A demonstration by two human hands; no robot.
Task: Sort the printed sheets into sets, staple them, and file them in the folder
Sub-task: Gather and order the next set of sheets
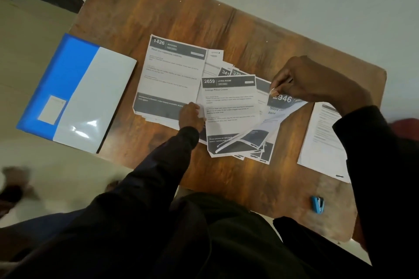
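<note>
Far half of the table bare and open, fanned sheets filling the middle, folder overhanging the left edge, narrow bare strip between them, paper stack blocking the right, stapler near the front corner, open wood around it

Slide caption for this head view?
At a wooden table, the right hand pinches sheet 2946 while the left hand touches sheet 2659.

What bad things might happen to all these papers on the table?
The right hand pinches only a corner of sheet 2946, which curls up; it might crease or tear. The fanned sheets overlap, so pages might end up in the wrong set. The stapler lies near the edge of the table; a passing arm might knock it off.
</note>
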